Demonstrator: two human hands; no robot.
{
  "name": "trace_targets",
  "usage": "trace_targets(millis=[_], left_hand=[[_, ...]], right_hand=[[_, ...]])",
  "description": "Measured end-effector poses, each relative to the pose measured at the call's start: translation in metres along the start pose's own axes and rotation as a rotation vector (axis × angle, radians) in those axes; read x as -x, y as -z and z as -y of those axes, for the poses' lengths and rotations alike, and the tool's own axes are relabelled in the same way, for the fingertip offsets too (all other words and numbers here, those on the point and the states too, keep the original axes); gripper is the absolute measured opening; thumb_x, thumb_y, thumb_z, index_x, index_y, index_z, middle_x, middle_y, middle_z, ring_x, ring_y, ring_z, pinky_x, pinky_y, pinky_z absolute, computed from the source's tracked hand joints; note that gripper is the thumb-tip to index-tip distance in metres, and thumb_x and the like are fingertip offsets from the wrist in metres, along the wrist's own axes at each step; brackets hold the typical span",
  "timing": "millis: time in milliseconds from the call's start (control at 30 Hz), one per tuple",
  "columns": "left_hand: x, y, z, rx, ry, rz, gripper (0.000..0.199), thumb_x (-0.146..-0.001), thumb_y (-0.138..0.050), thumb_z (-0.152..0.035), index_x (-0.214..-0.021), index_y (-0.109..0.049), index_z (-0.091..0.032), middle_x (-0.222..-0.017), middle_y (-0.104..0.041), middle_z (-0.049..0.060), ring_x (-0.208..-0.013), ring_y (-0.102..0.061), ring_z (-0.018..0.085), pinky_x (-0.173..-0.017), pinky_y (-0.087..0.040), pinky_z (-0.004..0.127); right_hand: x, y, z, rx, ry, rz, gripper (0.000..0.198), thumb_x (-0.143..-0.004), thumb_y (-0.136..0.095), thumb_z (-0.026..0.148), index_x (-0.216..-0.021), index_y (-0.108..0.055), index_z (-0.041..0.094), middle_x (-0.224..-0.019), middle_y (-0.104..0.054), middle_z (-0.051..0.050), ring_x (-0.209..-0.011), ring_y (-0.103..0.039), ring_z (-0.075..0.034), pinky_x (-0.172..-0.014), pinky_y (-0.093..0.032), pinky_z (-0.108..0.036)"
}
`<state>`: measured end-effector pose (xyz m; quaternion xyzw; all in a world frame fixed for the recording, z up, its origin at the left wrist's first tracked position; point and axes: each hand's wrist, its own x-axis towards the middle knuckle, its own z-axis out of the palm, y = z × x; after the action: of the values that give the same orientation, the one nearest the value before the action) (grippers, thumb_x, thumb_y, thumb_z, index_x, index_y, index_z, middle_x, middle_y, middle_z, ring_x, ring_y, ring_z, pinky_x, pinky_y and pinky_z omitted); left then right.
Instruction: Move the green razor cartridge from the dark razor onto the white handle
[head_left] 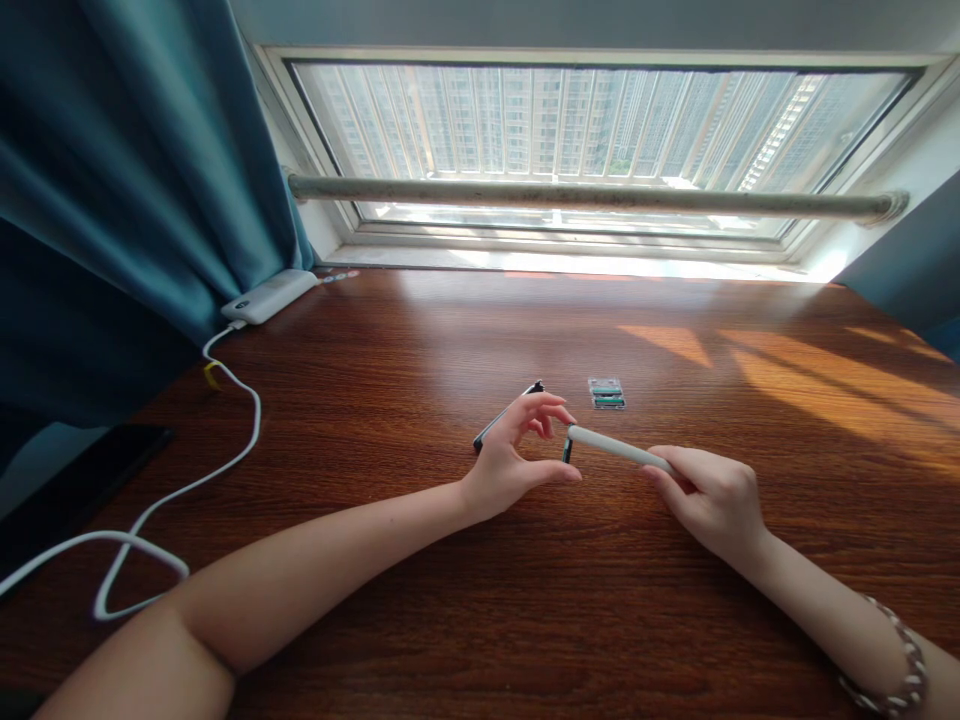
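My left hand (517, 455) pinches a small dark razor cartridge (567, 450) with a green strip upright between thumb and fingertips. A slim white razor handle (619, 446) is gripped at its near end by my right hand (709, 495). Its far tip meets the cartridge; whether the two are locked together I cannot tell. Behind my left hand lies a slim black and silver object (491, 428), partly hidden by the fingers. Farther back on the table is a clear plastic case (606, 393) containing dark cartridges with green strips.
The brown wooden table (420, 600) reaches back to a window sill. At the left, a white box-shaped device (270, 296) has a white cable (259, 410) looping forward. A dark flat panel (82, 490) and a blue curtain (150, 150) border that side.
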<state>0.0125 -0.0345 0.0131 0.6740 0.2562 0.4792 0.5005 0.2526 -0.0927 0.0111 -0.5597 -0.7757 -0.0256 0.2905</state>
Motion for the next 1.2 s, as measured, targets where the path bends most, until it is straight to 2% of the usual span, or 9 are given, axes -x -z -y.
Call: trace_targets(millis=[100,267,433,600,800,967,1133,1200], left_hand=[[0.0004,0.0004,0.0007,0.01,0.001,0.001,0.062,-0.055,-0.076,-0.019,-0.109,-0.045,-0.022,-0.098,-0.057,0.006,-0.083,-0.05,0.015,-0.074,-0.037,0.029],[0.0005,0.0009,0.0006,0.003,0.017,-0.004,0.059,-0.057,-0.075,-0.019,-0.108,-0.046,-0.022,-0.098,-0.056,0.006,-0.078,-0.047,0.013,-0.074,-0.037,0.029],[0.0001,0.0011,0.0012,0.001,0.007,0.002,0.058,-0.056,-0.076,-0.021,-0.107,-0.048,-0.021,-0.096,-0.056,0.005,-0.078,-0.048,0.013,-0.074,-0.037,0.029],[0.0006,0.0018,0.0012,0.003,0.008,0.007,0.059,-0.054,-0.076,-0.022,-0.106,-0.048,-0.021,-0.094,-0.056,0.005,-0.079,-0.047,0.013,-0.074,-0.037,0.029],[0.0008,0.0025,0.0019,-0.018,-0.015,0.012,0.058,-0.054,-0.076,-0.025,-0.105,-0.049,-0.02,-0.092,-0.054,0.004,-0.08,-0.048,0.014,-0.074,-0.038,0.029],[0.0007,0.0021,0.0006,-0.042,-0.022,0.02,0.057,-0.054,-0.076,-0.026,-0.105,-0.05,-0.021,-0.091,-0.052,0.004,-0.081,-0.047,0.015,-0.073,-0.038,0.029],[0.0008,0.002,0.0003,-0.052,-0.031,0.027,0.057,-0.055,-0.076,-0.026,-0.105,-0.049,-0.021,-0.09,-0.052,0.004,-0.081,-0.047,0.015,-0.074,-0.038,0.03],[0.0009,0.0021,0.0007,-0.055,-0.032,0.021,0.057,-0.055,-0.076,-0.026,-0.105,-0.049,-0.021,-0.091,-0.052,0.004,-0.082,-0.047,0.016,-0.074,-0.038,0.03]], right_hand=[[-0.0003,0.0002,-0.0013,0.026,-0.048,-0.012,0.028,-0.081,-0.049,0.04,-0.081,-0.067,0.019,-0.064,-0.065,0.0,-0.052,-0.057,-0.01,-0.054,-0.037,-0.021],[-0.0001,0.0007,-0.0001,-0.053,0.067,0.065,0.025,-0.081,-0.05,0.038,-0.081,-0.066,0.018,-0.068,-0.066,-0.001,-0.056,-0.058,-0.011,-0.057,-0.039,-0.021],[-0.0006,0.0008,-0.0012,-0.016,-0.021,0.044,0.027,-0.081,-0.049,0.039,-0.082,-0.067,0.019,-0.067,-0.066,-0.001,-0.054,-0.058,-0.011,-0.056,-0.039,-0.021],[-0.001,0.0015,-0.0003,-0.115,0.072,0.095,0.024,-0.081,-0.049,0.036,-0.081,-0.066,0.018,-0.07,-0.066,-0.002,-0.058,-0.059,-0.011,-0.057,-0.04,-0.021],[-0.0013,-0.0003,-0.0034,-0.105,-0.068,0.144,0.026,-0.082,-0.048,0.039,-0.082,-0.066,0.021,-0.06,-0.063,0.001,-0.051,-0.055,-0.01,-0.052,-0.038,-0.02],[-0.0009,0.0003,-0.0023,-0.164,0.044,0.146,0.026,-0.082,-0.048,0.038,-0.082,-0.066,0.019,-0.068,-0.066,-0.002,-0.056,-0.058,-0.011,-0.055,-0.04,-0.021],[-0.0018,0.0,-0.0034,-0.124,-0.04,0.171,0.026,-0.083,-0.047,0.038,-0.084,-0.066,0.021,-0.065,-0.065,0.0,-0.053,-0.057,-0.01,-0.054,-0.04,-0.02],[-0.0019,0.0,-0.0044,-0.137,-0.018,0.166,0.026,-0.083,-0.047,0.038,-0.083,-0.066,0.02,-0.065,-0.065,0.0,-0.053,-0.057,-0.01,-0.053,-0.04,-0.02]])
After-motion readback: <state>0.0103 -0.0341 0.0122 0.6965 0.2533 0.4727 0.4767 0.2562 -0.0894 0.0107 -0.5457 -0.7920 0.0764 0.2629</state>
